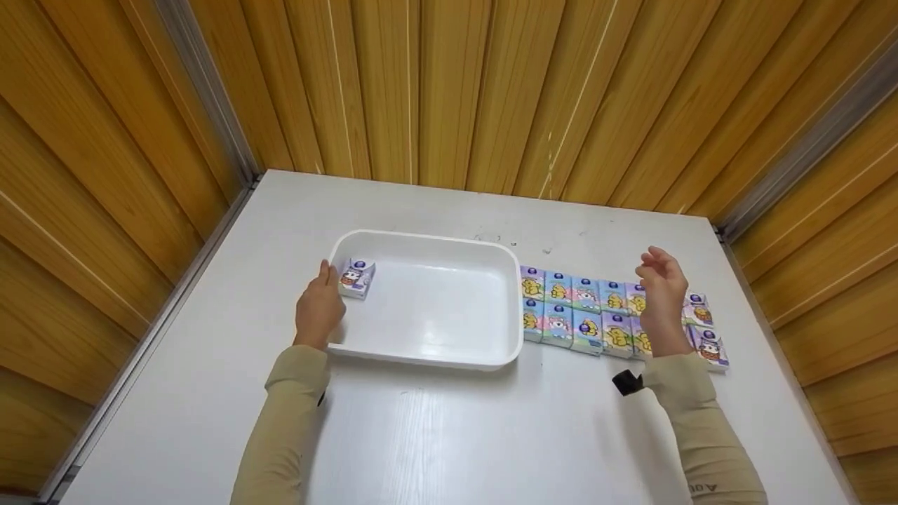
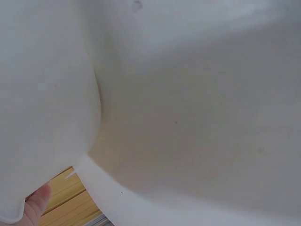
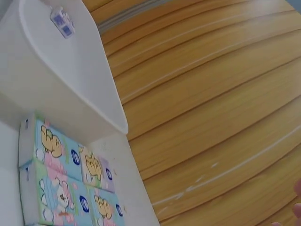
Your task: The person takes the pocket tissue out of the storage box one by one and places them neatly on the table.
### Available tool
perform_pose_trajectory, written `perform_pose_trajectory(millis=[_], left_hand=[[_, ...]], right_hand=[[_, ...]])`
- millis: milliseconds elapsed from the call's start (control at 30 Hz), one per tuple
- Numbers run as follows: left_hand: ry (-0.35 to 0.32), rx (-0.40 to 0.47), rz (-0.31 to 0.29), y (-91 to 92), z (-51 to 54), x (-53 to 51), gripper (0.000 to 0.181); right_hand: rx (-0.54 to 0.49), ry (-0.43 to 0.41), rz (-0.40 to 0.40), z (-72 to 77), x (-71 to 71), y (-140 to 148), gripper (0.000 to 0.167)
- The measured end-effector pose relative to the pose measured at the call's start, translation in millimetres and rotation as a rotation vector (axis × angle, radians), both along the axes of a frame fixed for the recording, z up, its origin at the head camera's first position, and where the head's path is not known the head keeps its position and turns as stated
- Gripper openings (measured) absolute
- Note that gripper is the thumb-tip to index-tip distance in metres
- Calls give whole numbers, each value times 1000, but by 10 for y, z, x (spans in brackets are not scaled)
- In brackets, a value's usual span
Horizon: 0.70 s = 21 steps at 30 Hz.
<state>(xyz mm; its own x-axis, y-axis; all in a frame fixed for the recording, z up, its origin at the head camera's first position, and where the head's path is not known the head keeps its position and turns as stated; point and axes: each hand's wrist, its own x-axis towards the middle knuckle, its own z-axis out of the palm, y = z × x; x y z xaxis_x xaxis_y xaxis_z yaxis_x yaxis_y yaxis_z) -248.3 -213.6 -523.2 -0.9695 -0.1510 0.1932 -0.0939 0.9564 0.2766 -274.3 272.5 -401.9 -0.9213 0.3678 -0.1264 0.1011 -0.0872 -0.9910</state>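
Observation:
A white plastic tub (image 1: 428, 308) lies on the table, with one small purple tissue pack (image 1: 356, 278) against its left wall. My left hand (image 1: 320, 308) grips the tub's left rim beside that pack. In the left wrist view a fingertip (image 2: 38, 201) shows at the tub's edge; the thumb's place is unclear. Right of the tub, several cartoon-printed tissue packs (image 1: 559, 320) lie side by side in two rows. Over their right part hovers my right hand (image 1: 661, 298), fingers loosely bent and holding nothing, hiding some packs. Its fingertips (image 3: 297, 207) barely enter the right wrist view.
The white table (image 1: 449, 435) meets wood-patterned panels (image 1: 456, 91) at the back and both sides. Metal strips (image 1: 210, 91) run along the corners. A black piece (image 1: 626, 382) sits by the right cuff. The packs' left end lies close to the tub's right wall.

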Motion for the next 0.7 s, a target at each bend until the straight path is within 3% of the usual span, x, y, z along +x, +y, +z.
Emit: perform_pose_trajectory(millis=[400, 700], left_hand=[[-46, 9, 4, 13, 24, -2, 51], [-12, -2, 1, 16, 16, 19, 51]], right_hand=[[11, 61, 239, 58, -24, -595, 36], [-4, 109, 383, 94, -94, -1021, 32]])
